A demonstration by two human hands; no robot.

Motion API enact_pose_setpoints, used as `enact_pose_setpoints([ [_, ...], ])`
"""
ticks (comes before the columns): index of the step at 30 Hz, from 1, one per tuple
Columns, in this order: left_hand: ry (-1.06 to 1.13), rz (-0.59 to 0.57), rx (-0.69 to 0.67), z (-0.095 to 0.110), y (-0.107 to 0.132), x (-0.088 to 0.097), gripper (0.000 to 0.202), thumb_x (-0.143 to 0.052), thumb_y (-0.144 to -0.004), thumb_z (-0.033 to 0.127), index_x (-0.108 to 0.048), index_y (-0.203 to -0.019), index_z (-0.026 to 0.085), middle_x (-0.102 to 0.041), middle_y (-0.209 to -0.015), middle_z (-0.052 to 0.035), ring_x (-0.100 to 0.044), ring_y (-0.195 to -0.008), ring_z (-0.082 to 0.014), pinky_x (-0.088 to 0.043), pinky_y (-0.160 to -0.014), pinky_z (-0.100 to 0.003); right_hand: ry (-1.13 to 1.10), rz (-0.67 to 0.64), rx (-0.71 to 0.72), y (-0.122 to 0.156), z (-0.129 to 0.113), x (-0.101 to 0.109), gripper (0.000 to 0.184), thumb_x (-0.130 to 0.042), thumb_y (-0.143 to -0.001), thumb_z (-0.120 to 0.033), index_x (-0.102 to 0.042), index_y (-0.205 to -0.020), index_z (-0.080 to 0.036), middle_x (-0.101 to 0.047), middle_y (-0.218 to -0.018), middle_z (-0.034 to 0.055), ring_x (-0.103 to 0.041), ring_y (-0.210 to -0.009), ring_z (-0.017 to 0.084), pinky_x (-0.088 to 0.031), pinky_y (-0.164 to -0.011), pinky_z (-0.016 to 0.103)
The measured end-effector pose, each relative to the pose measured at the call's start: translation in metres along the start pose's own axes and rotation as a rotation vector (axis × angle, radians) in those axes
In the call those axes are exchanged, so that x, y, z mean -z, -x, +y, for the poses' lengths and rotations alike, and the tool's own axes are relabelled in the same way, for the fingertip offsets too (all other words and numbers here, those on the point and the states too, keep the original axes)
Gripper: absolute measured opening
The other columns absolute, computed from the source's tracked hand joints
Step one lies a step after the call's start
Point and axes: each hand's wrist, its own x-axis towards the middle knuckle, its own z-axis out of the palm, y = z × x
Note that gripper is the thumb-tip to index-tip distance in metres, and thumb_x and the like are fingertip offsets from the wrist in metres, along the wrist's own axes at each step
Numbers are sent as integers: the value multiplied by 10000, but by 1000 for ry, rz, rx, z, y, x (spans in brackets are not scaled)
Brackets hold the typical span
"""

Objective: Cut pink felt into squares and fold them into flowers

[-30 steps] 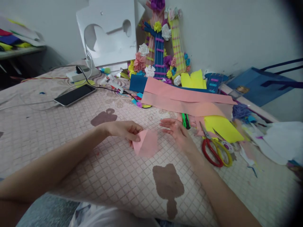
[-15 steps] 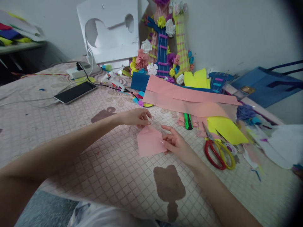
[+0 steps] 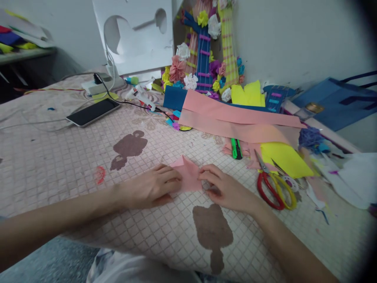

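Note:
A small piece of pink paper (image 3: 191, 177) lies on the patterned tablecloth in front of me, with a raised peak along its far edge. My left hand (image 3: 151, 185) rests at its left side, fingers curled together over that edge; the fingertips are partly hidden. At the opposite edge, my right hand (image 3: 228, 188) pinches the paper between thumb and fingers. Right of that hand lie scissors (image 3: 275, 190) with one red and one yellow handle. Beyond it is a green box cutter (image 3: 236, 148), near long pink paper strips (image 3: 238, 114).
A phone (image 3: 92, 112), a white power strip (image 3: 101, 84) with cables and a glue gun (image 3: 141, 98) lie at the back left. Decorated paper guitars (image 3: 204, 59) lean against the wall. Yellow paper (image 3: 285, 159) and a blue bag (image 3: 335, 102) are at right.
My left hand has come down from the paper's far side to its left edge. The paper's far edge now stands up in a peak. My right hand stays at the right edge.

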Motion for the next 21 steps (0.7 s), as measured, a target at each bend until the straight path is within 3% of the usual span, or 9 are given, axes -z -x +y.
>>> enact_pose_setpoints([
  [6,-39,39,-33,-3,0,-5,185,-407,-921,120,-587,-927,162,-637,-1005,-89,-576,-980,-190,-475,-857,-332,117,76,98,-4,5,-7,281,-472,-844,-125,-582,-1071,-249,-613,-1102,66,-595,-966,212,-510,-794,374],
  [8,27,55,37,-4,-1,-6,182,-402,-923,137,-582,-945,153,-638,-985,-89,-584,-950,-189,-482,-830,-327,106,83,104,-4,5,-8,253,-530,-843,-186,-582,-1083,-249,-606,-1133,72,-595,-977,220,-510,-797,375],
  [12,267,112,216,-6,-2,-4,164,-423,-898,155,-575,-960,152,-621,-902,-60,-586,-825,-155,-477,-723,-272,54,33,63,-3,3,-7,436,-660,-775,-310,-523,-1186,-259,-530,-1252,85,-565,-1054,245,-502,-838,396],
  [17,338,138,243,-6,0,-5,166,-447,-887,190,-561,-1002,155,-609,-920,-63,-570,-834,-158,-464,-730,-278,98,44,73,-5,4,-10,188,-485,-886,-187,-564,-1050,-232,-569,-1162,74,-578,-996,202,-504,-801,356],
  [21,215,102,194,-1,0,-12,252,-588,-834,311,-550,-1035,163,-600,-1045,-84,-547,-954,-212,-432,-846,-355,177,93,100,-8,8,-18,159,-434,-923,-210,-576,-992,-225,-603,-1097,77,-592,-951,209,-507,-756,362],
])
